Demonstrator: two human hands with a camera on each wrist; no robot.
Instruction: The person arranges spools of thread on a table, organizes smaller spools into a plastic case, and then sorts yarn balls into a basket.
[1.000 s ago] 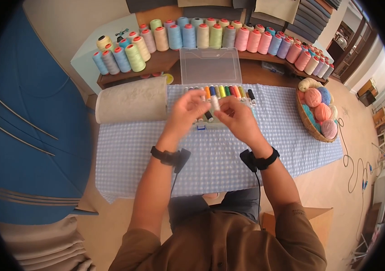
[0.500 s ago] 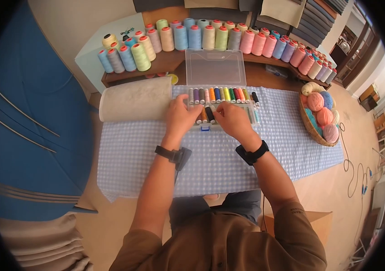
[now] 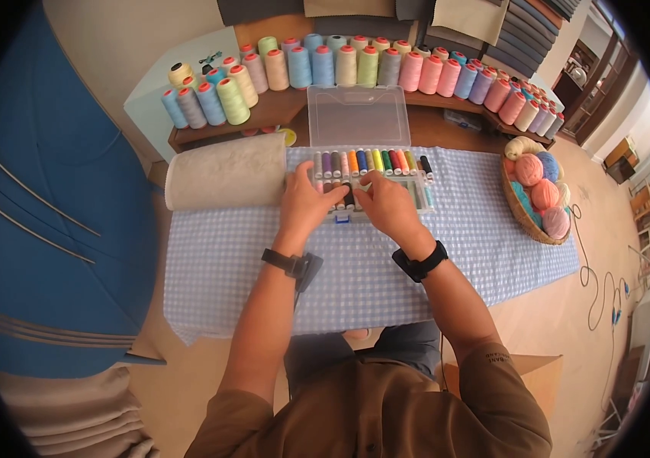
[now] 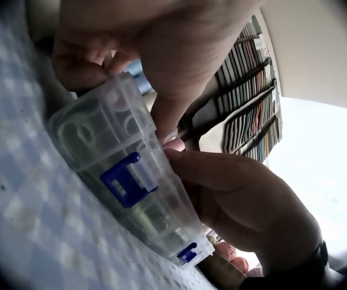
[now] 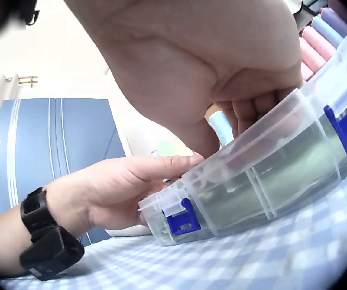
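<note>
A clear plastic box (image 3: 380, 217) with blue latches holds small thread spools in two rows. My left hand (image 3: 304, 202) rests over its left end, the thumb reaching across the front-row spools by a black spool (image 3: 349, 197). In the left wrist view its fingers bend down at the box corner and the thumb lies over the front rim. My right hand (image 3: 392, 208) is bent into the front row just right of the black spool, thumb and index finger at the two ends of a white thread spool mostly hidden by them. In the right wrist view the right fingertips are down behind the box wall.
The box's raised clear lid (image 3: 359, 116) leans back behind it. A roll of pale fabric (image 3: 226, 172) lies left, and a basket (image 3: 519, 210) of yarn balls stands right on the checked cloth (image 3: 264, 298). Large thread cones (image 3: 323, 67) line the shelf behind.
Both hands have come down from above the box to its front row. The right hand has brought the white spool from the air into the row beside the black one.
</note>
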